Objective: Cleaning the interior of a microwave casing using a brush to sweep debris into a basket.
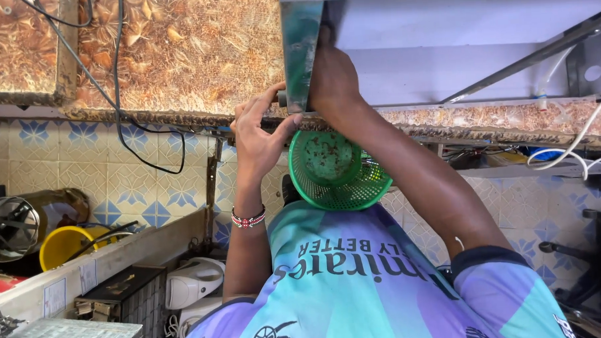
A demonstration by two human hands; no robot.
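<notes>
A flat greenish metal plate (pixel 301 49) stands on edge at the rim of a speckled brown worktop (pixel 190 53). My right hand (pixel 334 74) grips the plate from its right side, partly hidden behind it. Just left of the plate, my left hand (pixel 259 134), with a beaded bracelet on the wrist, pinches a small dark knob (pixel 282 97) at the plate's lower edge. Below both hands, a round green plastic mesh basket (pixel 334 168) with dark specks in it sits against my chest, under the worktop's edge.
A black cable (pixel 118 95) hangs over the worktop onto the blue-patterned floor tiles (pixel 80 163). At the left are a yellow bucket (pixel 63 244), a wire fan cage (pixel 9 226), a white appliance (pixel 191 279) and a dark box (pixel 118 295). White cables (pixel 566 153) run at the right.
</notes>
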